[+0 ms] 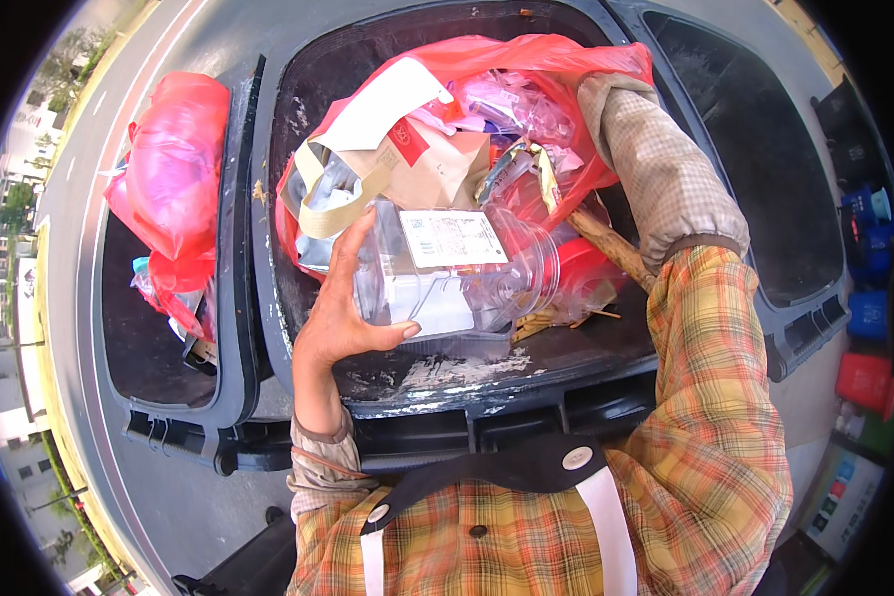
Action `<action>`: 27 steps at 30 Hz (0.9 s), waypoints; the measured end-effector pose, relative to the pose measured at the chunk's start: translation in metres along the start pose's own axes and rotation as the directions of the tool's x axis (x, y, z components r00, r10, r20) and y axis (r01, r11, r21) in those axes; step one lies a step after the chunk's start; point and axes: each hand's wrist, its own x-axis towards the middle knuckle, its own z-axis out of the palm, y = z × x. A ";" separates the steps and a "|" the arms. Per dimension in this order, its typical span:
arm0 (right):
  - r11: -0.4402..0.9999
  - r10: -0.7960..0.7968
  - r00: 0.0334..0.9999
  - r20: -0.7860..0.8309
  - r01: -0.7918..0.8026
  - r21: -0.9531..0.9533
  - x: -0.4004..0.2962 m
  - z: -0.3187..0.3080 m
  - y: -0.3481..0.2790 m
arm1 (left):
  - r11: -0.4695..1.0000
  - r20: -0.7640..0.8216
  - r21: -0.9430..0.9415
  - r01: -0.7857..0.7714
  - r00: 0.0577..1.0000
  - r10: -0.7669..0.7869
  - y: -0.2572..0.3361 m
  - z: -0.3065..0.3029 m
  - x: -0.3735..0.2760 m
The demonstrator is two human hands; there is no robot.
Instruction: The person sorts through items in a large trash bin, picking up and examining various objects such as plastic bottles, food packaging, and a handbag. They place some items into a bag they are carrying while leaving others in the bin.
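My left hand (339,309) grips the near left end of a clear plastic box (436,287), its thumb along the lower edge and fingers at the far side. The box bears a white printed label (456,238). Clear plastic cups (533,261) lie against its right end. Behind it, an opened red plastic bag (492,52) holds a brown paper bag (417,175), a white paper sheet (380,104) and crumpled clear packaging (518,108). My right sleeve (663,164) reaches to the red bag's far right rim, where the film hides my right hand.
The rubbish rests on the dark bin (454,395), with a wooden stick (611,246) at its right. A knotted red bag (179,164) sits on the left bin (167,387). Another dark bin (752,149) stands right. Blue bins (868,313) and a red bin (866,384) stand beyond.
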 end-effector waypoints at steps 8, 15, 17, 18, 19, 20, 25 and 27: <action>0.995 -0.103 0.979 0.174 0.099 0.033 -0.013 0.027 0.000 | 0.998 0.008 -0.033 0.051 0.999 -0.051 0.003 0.001 -0.001; 0.994 -0.087 0.948 0.307 0.102 -0.032 -0.017 -0.008 -0.014 | 1.000 -0.005 -0.010 0.021 1.000 -0.021 0.006 0.003 0.001; 0.993 -0.082 0.936 0.342 0.107 -0.054 -0.022 -0.021 -0.018 | 1.000 -0.004 -0.014 0.010 1.000 -0.010 0.006 0.004 0.001; 0.991 -0.086 0.934 0.346 0.115 -0.064 -0.025 -0.028 -0.022 | 1.000 -0.007 -0.015 -0.007 1.000 0.006 0.004 0.004 0.001; 0.991 -0.084 0.939 0.334 0.113 -0.070 -0.032 -0.037 -0.022 | 1.000 -0.007 -0.017 -0.024 1.000 0.024 0.004 0.004 0.002; 0.990 -0.095 0.942 0.322 0.124 -0.072 -0.043 -0.043 -0.021 | 0.999 -0.005 -0.008 -0.047 0.999 0.047 0.006 0.004 0.005; 0.979 -0.124 0.988 0.096 0.137 -0.149 -0.143 -0.109 -0.087 | 0.996 -0.008 0.047 -0.078 0.997 0.079 0.009 0.002 0.001; 0.980 -0.163 0.983 0.081 0.171 -0.100 -0.190 -0.129 -0.087 | 0.982 0.000 0.073 -0.173 0.985 0.173 0.004 0.008 0.008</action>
